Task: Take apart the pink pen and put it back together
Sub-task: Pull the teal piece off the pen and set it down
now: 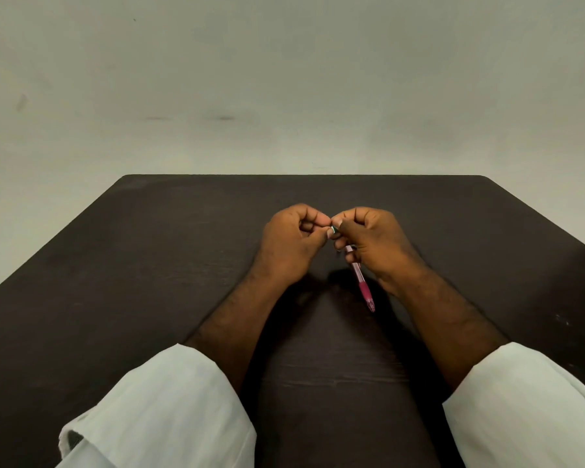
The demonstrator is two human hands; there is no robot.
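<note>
Backdrop: pale wall (pixel 284 79) w/ a few faint smudges, behind the far edge of the surface.
Surface (pixel 149 265): dark brown, wood-grain look, far corners cut off at an angle; both forearms lay over its middle.
L sleeve (pixel 169 407): white cloth, rolled up below the elbow, at the bottom left.
L hand (pixel 291 244): raised a bit over the surface near its centre, fingers curled in, thumb and forefinger tips pinching a small green-white bit (pixel 334 229); fingertips met those of the other hand.
Green-white bit: sat btwn the two hands' fingertips, at the pen's upper end; too small to tell if it was joined to the barrel or loose.
Pink pen (pixel 363 285): in the air, not on the surface; upper part hidden in the R hand, clear-pink barrel and darker pink grip slanting down toward the person, tip lowest.
R hand (pixel 372 241): fingers curled round the pen's upper barrel, gripping it, thumb tip up at the green-white bit.
R sleeve (pixel 527 407): white, rolled up likewise, at the bottom right.
</note>
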